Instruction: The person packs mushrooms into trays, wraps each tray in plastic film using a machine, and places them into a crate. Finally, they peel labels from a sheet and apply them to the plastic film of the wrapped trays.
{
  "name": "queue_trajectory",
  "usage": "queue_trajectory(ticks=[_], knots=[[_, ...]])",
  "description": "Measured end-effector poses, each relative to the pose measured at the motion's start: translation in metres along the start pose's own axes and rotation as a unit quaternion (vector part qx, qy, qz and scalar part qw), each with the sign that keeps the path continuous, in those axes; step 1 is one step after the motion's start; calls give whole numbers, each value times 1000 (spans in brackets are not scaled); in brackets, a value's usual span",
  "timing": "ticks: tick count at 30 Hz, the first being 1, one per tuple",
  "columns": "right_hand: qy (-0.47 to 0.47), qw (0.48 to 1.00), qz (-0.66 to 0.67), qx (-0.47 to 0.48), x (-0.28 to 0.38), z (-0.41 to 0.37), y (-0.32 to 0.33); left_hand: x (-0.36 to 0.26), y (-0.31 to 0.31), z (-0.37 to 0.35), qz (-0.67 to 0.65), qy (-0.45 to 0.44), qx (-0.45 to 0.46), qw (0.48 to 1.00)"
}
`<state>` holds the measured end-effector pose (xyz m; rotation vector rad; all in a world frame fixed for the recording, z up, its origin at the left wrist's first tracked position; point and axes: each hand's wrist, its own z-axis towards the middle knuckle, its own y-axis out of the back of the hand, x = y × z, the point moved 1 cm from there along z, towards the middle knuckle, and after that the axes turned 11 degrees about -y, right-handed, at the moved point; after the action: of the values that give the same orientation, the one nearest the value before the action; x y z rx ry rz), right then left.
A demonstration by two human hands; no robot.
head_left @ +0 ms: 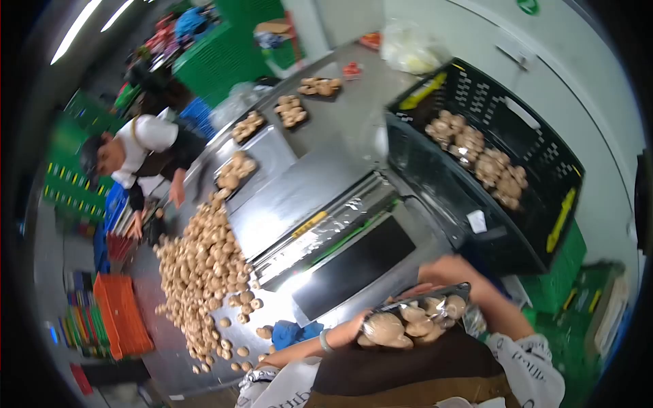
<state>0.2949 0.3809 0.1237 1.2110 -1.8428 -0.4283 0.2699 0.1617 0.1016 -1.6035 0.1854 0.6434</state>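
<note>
While the left hand [348, 330] and right hand [443, 271] clamp a film-wrapped mushroom tray [465, 292] between them, level support and light pressure protect the caps [385, 329].

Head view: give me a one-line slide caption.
Left hand and right hand hold a wrapped mushroom tray near piled loose mushrooms.

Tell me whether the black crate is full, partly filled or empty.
Partly filled: wrapped mushroom packs lie inside the black crate, well below its rim.
</note>
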Motion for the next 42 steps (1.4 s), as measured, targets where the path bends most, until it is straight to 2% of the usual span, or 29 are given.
queue_trajectory(ticks=[1, 2, 3, 4, 5, 6, 7, 9, 11, 13, 14, 15, 16, 17, 18, 19, 21, 23, 24, 26, 28, 29, 30, 31, 33, 34, 37, 39, 42], knots=[[-90, 976, 170, -103, -14, 0, 7, 1, 0, 4, 10, 34, 14, 999], [-44, 938, 321, -127, -1, -29, 45, 4, 1, 8, 27, 56, 22, 998], [44, 928, 354, -111, 9, -45, 59, 7, 1, 14, 47, 78, 30, 995], [167, 947, 222, -161, 22, -50, 61, 8, 4, 19, 75, 93, 32, 992], [147, 966, 208, -37, 48, -63, 75, 8, 7, 25, 121, 99, 31, 987], [135, 981, 139, 0, 56, -57, 61, 6, 11, 32, 176, 97, 28, 979], [56, 991, 117, 43, 60, -52, 69, 4, 16, 42, 246, 85, 25, 965], [19, 962, 257, 85, 23, -45, 86, -4, 25, 68, 404, 37, 27, 914], [85, 934, 301, -170, -40, -35, 72, -16, 29, 108, 535, -24, 29, 844], [22, 847, 310, -431, -100, -58, 101, -40, 22, 164, 539, -51, 16, 841], [-68, 720, 571, -388, -114, -78, 121, -53, 14, 197, 519, -52, 20, 853], [-23, 627, 649, -430, -145, -87, 130, -66, 6, 229, 498, -52, 23, 865], [-85, 588, 612, -521, -173, -94, 139, -72, 6, 264, 568, -86, 75, 815], [-137, 594, 576, -545, -216, -97, 136, -74, 5, 296, 631, -122, 127, 755], [-187, 574, 550, -578, -243, -98, 132, -70, 3, 326, 700, -148, 194, 671], [-250, 585, 506, -583, -276, -97, 123, -64, 2, 355, 757, -177, 255, 575], [-373, 596, 411, -581, -338, -94, 101, -35, 11, 403, 770, -195, 345, 500], [-483, 589, 351, -545, -370, -92, 89, 5, 31, 444, 781, -235, 436, 381], [-542, 600, 290, -512, -386, -89, 85, 29, 41, 463, 792, -217, 463, 334], [-588, 602, 271, -468, -405, -80, 78, 76, 58, 496, 806, -183, 511, 234], [-610, 596, 285, -439, -407, -71, 79, 115, 77, 513, 804, -195, 526, 194], [-616, 586, 292, -438, -409, -64, 77, 121, 68, 514, 804, -202, 532, 175], [-625, 580, 309, -422, -412, -59, 74, 126, 61, 514, 816, -153, 540, 138], [-633, 572, 330, -404, -415, -56, 69, 131, 66, 518, 817, -134, 540, 151], [-633, 536, 344, -439, -434, -51, 49, 137, 91, 524, 817, -89, 543, 173], [-632, 519, 352, -455, -434, -47, 42, 133, 100, 525, 804, -101, 553, 192], [-528, 469, 501, -500, -434, -51, 32, 125, 111, 528, 798, -84, 563, 198], [-582, 474, 459, -476, -456, -47, 19, 126, 111, 529, 804, -98, 558, 181], [-680, 451, 358, -453, -441, -36, 29, 125, 115, 525, 805, -122, 552, 179]])
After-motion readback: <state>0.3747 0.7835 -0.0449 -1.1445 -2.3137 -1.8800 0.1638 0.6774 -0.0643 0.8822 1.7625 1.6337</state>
